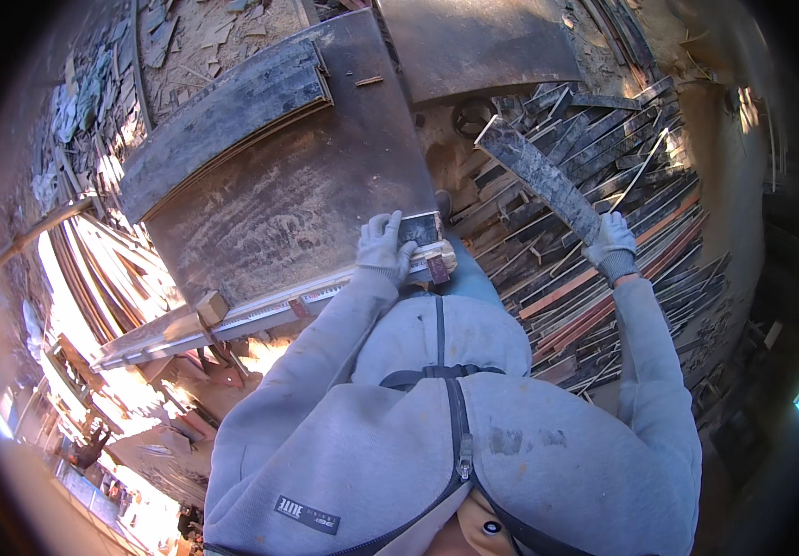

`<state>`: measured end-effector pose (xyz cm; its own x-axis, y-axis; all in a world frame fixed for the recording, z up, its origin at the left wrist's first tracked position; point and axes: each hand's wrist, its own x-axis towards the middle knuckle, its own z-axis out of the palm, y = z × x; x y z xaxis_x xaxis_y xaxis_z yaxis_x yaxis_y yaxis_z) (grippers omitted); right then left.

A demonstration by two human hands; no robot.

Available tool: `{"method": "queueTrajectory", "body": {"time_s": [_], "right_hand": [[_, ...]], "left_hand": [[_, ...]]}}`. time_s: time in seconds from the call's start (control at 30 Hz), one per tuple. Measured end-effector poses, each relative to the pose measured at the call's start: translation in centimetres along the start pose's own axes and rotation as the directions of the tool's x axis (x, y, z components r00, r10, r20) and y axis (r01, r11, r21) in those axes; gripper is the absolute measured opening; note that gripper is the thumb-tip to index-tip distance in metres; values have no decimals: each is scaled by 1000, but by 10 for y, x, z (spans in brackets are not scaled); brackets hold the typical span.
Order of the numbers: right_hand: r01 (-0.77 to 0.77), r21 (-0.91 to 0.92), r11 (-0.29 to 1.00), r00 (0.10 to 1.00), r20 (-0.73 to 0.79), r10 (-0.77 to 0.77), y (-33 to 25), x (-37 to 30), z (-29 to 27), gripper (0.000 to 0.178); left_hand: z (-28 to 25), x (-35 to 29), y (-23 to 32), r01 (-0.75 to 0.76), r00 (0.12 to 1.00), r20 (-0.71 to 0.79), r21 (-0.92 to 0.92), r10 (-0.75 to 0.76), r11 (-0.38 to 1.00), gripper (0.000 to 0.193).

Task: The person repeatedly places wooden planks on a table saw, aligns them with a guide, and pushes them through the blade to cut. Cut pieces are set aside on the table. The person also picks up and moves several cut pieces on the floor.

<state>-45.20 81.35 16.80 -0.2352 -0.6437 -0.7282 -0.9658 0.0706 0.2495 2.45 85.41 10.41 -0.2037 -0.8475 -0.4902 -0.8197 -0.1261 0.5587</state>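
My right hand [611, 246], in a pale grey glove, is closed round the near end of a dark, worn wooden plank [538, 171]. The plank tilts up and to the left, above a pile of strips. My left hand [384, 246], gloved alike, lies at the near edge of a brown metal worktable [325, 185]. Its fingers are apart, with the thumb by a small dark board piece [420, 230] at the table's near right corner. Whether the fingers press on that piece is hard to tell.
A long dark board stack [232, 120] lies across the far left of the table. Along the near edge runs a pale rail [270, 310] with a small wood block [212, 307]. Heaped wooden strips [594, 287] cover the ground at right. Another metal sheet [483, 46] stands beyond.
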Motion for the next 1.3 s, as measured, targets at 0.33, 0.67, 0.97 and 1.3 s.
{"method": "queueTrajectory", "body": {"time_s": [0.33, 0.67, 0.97, 1.3], "right_hand": [[-33, 174, 984, 994, 113, 13, -13, -28, 64, 77], [-79, 271, 959, 992, 115, 49, -15, -57, 91, 73], [-107, 403, 909, 994, 12, 112, -15, -152, 159, 74], [-199, 469, 860, 980, 68, 189, -43, -325, 306, 78]], "left_hand": [[8, -21, 17, -110, 979, 186, 144, 82, 983, 148], [47, -28, -20, -226, 964, 200, 252, 178, 941, 130], [33, -33, -2, -263, 965, 77, 310, 252, 914, 108], [26, -45, 8, -295, 954, 80, 421, 289, 857, 109]]}}
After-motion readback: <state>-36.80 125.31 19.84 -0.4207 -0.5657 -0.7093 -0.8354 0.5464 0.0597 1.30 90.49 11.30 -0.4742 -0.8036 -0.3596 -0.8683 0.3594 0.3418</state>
